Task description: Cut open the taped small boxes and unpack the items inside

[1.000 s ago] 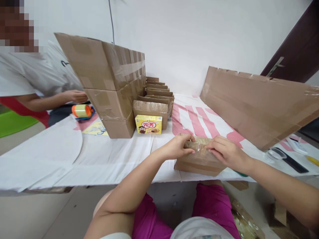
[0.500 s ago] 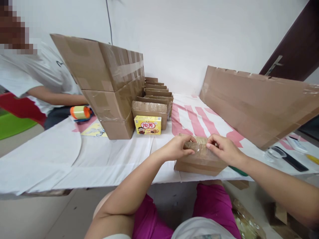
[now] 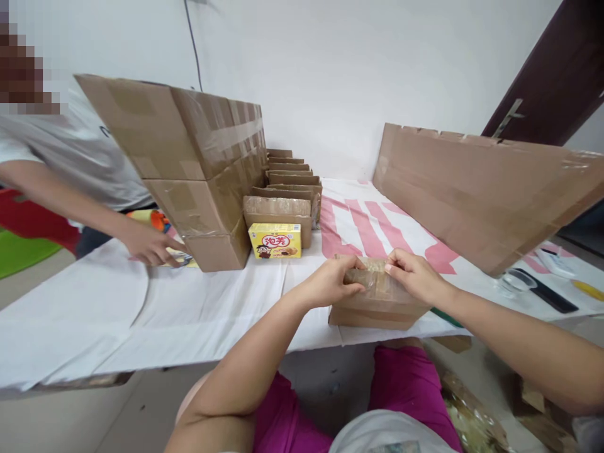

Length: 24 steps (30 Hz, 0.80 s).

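A small brown cardboard box (image 3: 377,318) rests at the table's front edge before me, with shiny clear packing tape (image 3: 375,284) over its top. My left hand (image 3: 336,281) grips the left side of the box's top, thumb and fingers bent around it. At the far end of the top, my right hand (image 3: 415,275) is closed, thumb and forefinger pinching at the tape. My fingers partly cover the tape's ends. Ahead and to the left, a yellow snack box (image 3: 275,241) stands upright against a row of open cardboard boxes (image 3: 278,206).
Taped cartons (image 3: 172,145) are stacked high on the left. Beyond them a co-worker's hand (image 3: 153,248) reaches to the white-covered table (image 3: 198,321), near an orange-and-yellow roll (image 3: 148,219). A large cardboard panel (image 3: 472,189) stands on the right, with a black-handled tool (image 3: 550,292) in front.
The co-worker's arm has come forward and down, its hand now beside the carton stack. My hands stay at the box top with little movement. The view has shifted slightly.
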Motion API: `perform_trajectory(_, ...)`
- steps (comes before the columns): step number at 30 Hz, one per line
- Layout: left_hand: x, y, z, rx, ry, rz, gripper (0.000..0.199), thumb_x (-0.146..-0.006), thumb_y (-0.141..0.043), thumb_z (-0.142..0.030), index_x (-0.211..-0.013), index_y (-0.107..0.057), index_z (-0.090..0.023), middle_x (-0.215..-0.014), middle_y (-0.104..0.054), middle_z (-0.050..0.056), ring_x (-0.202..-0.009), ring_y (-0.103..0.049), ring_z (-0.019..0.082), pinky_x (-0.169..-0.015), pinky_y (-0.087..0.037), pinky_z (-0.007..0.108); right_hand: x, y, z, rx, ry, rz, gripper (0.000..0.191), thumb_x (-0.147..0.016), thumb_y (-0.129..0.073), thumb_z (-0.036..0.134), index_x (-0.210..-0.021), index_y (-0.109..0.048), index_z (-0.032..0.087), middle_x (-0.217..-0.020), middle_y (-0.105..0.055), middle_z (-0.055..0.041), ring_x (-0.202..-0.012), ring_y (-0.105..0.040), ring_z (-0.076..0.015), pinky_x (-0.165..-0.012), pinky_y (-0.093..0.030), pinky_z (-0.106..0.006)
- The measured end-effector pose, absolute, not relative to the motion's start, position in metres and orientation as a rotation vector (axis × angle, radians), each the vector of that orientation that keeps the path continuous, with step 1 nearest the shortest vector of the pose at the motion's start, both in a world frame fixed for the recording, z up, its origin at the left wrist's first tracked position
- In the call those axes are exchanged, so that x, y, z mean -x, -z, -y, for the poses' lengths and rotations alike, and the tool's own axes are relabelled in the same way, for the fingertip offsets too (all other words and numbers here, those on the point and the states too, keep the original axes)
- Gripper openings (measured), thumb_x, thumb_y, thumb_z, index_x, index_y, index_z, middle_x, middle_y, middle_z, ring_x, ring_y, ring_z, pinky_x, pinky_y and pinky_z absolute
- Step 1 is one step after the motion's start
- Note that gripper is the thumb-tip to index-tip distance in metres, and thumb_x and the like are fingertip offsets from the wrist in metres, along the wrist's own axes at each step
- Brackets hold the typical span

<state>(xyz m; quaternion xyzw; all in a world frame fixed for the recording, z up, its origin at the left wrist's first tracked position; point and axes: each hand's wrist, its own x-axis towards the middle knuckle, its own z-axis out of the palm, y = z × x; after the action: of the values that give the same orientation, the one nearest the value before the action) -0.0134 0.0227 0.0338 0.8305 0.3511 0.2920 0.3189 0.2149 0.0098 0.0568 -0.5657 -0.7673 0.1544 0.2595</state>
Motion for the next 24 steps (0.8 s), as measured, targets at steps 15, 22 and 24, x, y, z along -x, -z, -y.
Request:
perform_trajectory(15, 0.018, -0.039, -0.009, -2.323, -0.71, -0.932, 0.032, -0.082, -0.062, -0.028, -0.112, -0.054, -0.022, -0.092, -0.067, 0.003, -0.083, -0.065, 0.02, -0.068, -0.047, 0.027, -0.307, -0.054, -0.035, 1.546, -0.481, 1.679, 0.028, -0.078, -0.059, 0.048, -0.078, -0.052, 0.022, -0.066, -0.06, 0.0003, -0.059, -0.058, -0.0137, -0.056, -0.046, -0.026)
perform_trajectory(22, 0.027, -0.06, 0.008, -2.489, -0.41, -0.677, 0.039, -0.084, -0.063, -0.049, -0.112, -0.059, -0.022, -0.109, -0.064, 0.006, -0.096, -0.061, 0.021, -0.08, -0.047, 0.03, -0.453, 0.003, 0.009, 2.139, 0.167, 1.775, 0.013, -0.077, -0.055, 0.029, -0.072, -0.063, 0.02, -0.075, -0.062, -0.0047, -0.069, -0.056, -0.0174, -0.063, -0.042, -0.029)
perform_trajectory(24, 0.025, -0.063, 0.009, -2.496, -0.304, -0.575, 0.041, -0.084, -0.06, -0.056, -0.107, -0.062, -0.022, -0.107, -0.063, 0.006, -0.091, -0.06, 0.019, -0.078, -0.047, 0.029, -0.474, 0.024, 0.029, 2.231, 0.14, 1.772, 0.012, -0.076, -0.056, 0.026, -0.07, -0.064, 0.02, -0.073, -0.062, -0.0048, -0.067, -0.056, -0.0167, -0.061, -0.041, -0.028)
